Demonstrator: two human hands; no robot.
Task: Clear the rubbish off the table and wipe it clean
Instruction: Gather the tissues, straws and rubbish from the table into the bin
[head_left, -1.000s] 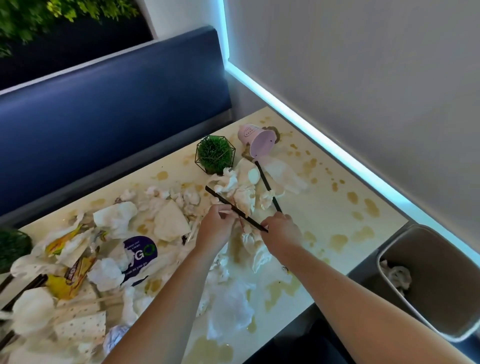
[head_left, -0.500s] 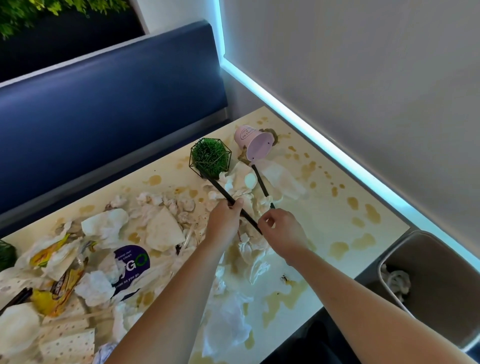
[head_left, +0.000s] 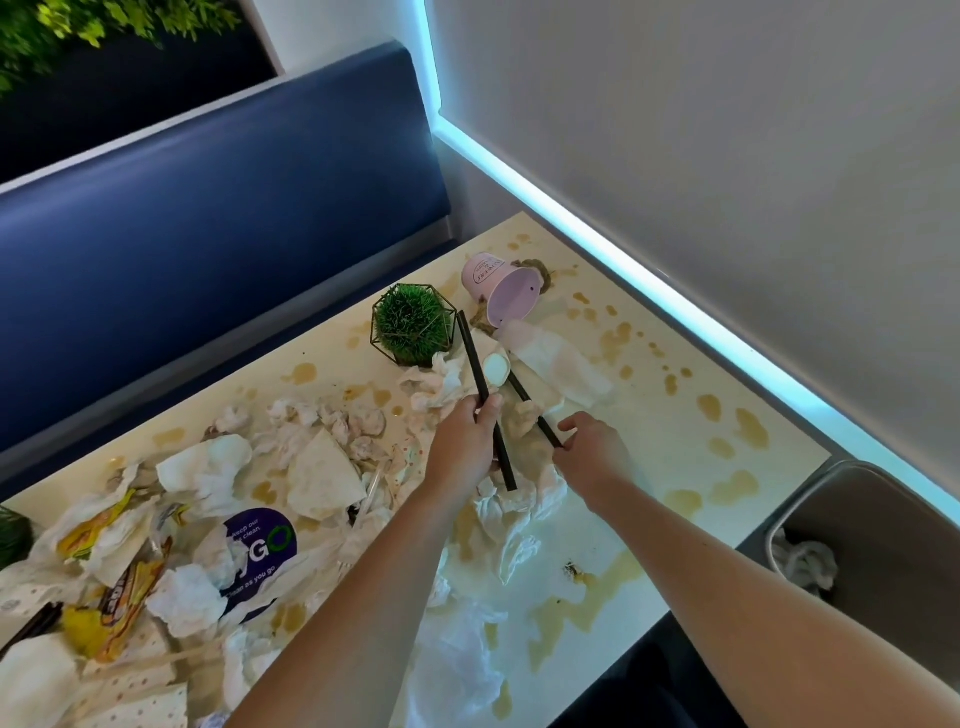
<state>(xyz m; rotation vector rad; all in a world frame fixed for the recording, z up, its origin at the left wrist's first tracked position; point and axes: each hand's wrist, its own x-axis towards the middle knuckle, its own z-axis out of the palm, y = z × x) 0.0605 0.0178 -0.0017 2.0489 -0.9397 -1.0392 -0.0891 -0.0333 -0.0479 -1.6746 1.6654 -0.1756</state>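
Early stage: left hand (head_left: 460, 441) and right hand (head_left: 592, 452) each pinch a black chopstick (head_left: 480, 382), tissues (head_left: 208, 470) and stains crowd the surface (head_left: 675, 441), bin (head_left: 883, 525) at four o'clock nearly empty.

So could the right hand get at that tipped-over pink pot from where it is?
Probably yes. The right hand is pinching the end of a black chopstick, so it would likely drop that first. The pink pot lies on its side further along the table, with only tissues between.
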